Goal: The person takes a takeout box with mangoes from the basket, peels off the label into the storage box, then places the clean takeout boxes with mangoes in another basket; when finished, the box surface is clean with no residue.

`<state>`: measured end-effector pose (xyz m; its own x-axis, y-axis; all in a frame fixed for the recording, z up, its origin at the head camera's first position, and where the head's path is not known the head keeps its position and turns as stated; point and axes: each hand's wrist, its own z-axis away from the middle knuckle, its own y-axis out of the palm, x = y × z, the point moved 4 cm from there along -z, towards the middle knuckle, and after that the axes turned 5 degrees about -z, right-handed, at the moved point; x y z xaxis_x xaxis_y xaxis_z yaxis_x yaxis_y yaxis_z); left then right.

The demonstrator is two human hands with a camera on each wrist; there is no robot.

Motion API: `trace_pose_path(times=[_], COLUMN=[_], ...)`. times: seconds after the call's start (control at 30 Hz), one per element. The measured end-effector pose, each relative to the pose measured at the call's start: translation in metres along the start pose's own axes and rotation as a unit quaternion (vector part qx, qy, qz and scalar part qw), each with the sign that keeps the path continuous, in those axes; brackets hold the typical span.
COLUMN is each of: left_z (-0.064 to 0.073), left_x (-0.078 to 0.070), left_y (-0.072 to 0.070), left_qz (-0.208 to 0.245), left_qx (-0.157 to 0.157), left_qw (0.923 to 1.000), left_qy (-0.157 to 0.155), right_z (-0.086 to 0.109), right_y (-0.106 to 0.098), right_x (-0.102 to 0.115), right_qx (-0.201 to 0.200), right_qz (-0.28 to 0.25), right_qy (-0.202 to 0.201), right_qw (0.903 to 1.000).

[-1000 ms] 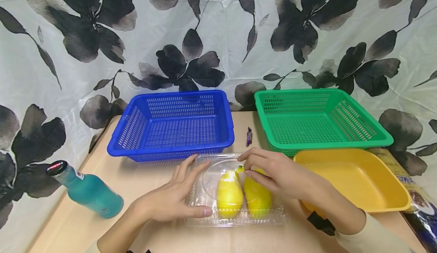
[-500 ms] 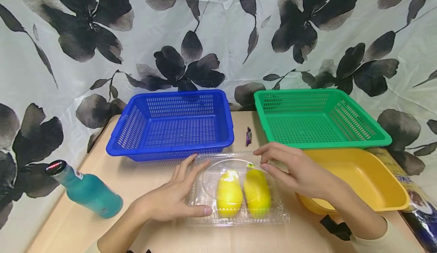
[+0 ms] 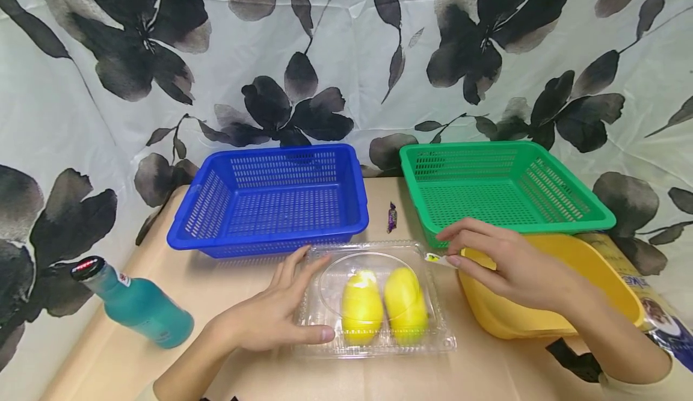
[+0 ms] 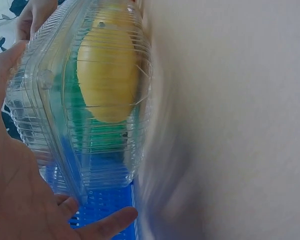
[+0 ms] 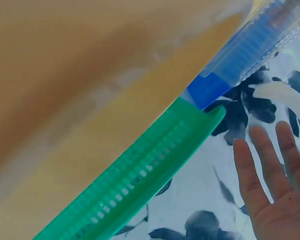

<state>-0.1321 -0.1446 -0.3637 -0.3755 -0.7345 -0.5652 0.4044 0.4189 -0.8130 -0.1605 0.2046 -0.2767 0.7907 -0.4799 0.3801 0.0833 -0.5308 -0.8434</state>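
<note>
A clear plastic clamshell box (image 3: 325, 257) lies closed on the table, holding two yellow oval fruits (image 3: 361, 308). My left hand (image 3: 271, 314) rests along the box's left side, fingers on the far left corner and thumb over the near part of the lid. In the left wrist view, the box (image 4: 45, 80) stands close by the palm and fingers. My right hand (image 3: 509, 263) pinches a small white sticker (image 3: 437, 260) with a yellow-green print, off the box's far right corner. The right wrist view shows the curved white sticker (image 5: 282, 95) above the fingers.
Behind the box stand a blue basket (image 3: 271, 238) and a green basket (image 3: 520, 228), a wrapped candy (image 3: 392, 217) between them. A yellow tray (image 3: 547, 323) sits at right beside a printed packet (image 3: 657, 311). A teal bottle (image 3: 146, 308) is at left.
My right hand has drawn the sticker off the lid above the right fruit, moving rightward with it towards the yellow tray. The left hand and the box have stayed in place.
</note>
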Motion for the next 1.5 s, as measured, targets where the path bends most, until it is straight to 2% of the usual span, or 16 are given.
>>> trace_pose_path(times=[0.27,0.57,0.77,0.97,1.13,1.27,1.37,1.5], left_z=[0.000,0.000,0.000,0.000,0.000,0.002,0.003,0.003], left_x=[-0.002,-0.001,-0.001,0.000,0.001,0.002,0.001,0.000], left_y=[0.000,-0.001,0.000,0.000,0.001,0.000,-0.001,-0.001], left_qz=[0.010,0.009,0.011,0.012,0.014,-0.008,-0.026,-0.027], left_qx=[0.007,0.016,0.011,0.016,0.019,0.009,0.002,0.003], left_qw=[0.9999,0.9998,0.9998,0.9996,0.9996,0.9997,0.9993,0.9992], left_qy=[-0.004,-0.013,-0.009,-0.019,-0.018,-0.021,-0.025,-0.028], right_z=[0.018,0.036,0.043,0.052,0.059,0.064,0.068,0.076], right_y=[-0.013,-0.022,-0.024,-0.023,-0.020,-0.013,-0.006,0.002], right_x=[-0.014,-0.036,-0.054,-0.076,-0.092,-0.101,-0.104,-0.105], right_qx=[0.006,0.030,0.045,0.060,0.095,0.137,0.170,0.203], right_qz=[0.026,0.030,0.037,0.054,0.067,0.065,0.046,-0.001], right_qy=[0.003,-0.016,-0.010,0.008,0.038,0.072,0.100,0.112], right_qw=[0.9996,0.9990,0.9982,0.9967,0.9925,0.9858,0.9792,0.9728])
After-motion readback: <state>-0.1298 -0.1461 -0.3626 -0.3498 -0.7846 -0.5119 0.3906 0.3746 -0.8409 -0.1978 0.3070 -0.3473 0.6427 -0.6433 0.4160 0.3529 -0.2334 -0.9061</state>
